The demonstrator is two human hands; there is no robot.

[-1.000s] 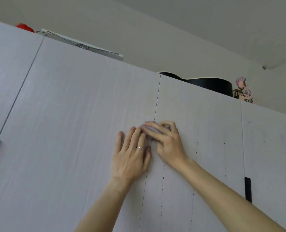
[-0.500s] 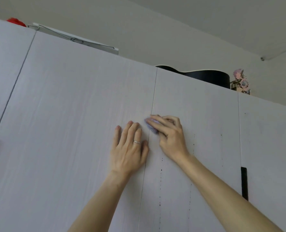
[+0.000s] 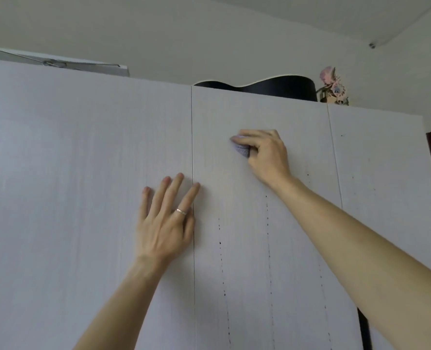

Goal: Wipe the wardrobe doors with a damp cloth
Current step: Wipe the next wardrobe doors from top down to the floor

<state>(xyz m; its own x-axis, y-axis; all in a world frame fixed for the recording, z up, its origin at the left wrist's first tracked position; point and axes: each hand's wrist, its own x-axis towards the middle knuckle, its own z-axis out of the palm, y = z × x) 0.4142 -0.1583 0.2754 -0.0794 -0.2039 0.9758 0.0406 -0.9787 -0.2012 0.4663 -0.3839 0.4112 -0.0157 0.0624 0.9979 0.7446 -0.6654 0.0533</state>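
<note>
Since half a second earlier, your right hand had carried the cloth away from the seam and out onto the middle door, well apart from your left hand, whose fingers had spread wider.

On top of the wardrobe stood a black curved case. Pink and blue flowers stood just beside it, and a flat white board with a wire clip lay further left.

The cloth was a small lilac wad, mostly hidden under your curled right fingers, which pressed it to the door. Its weave was too blurred to read. The door tops hid the case's lower part, and your forearm partly covered a black handle.

Your left hand lay flat on the left door, fingers straight and wide, holding nothing. One fingertip crossed the seam, and another finger wore a thin ring. The doors were pale and matt with fine vertical grain. Rows of dark specks ran down the middle one.
</note>
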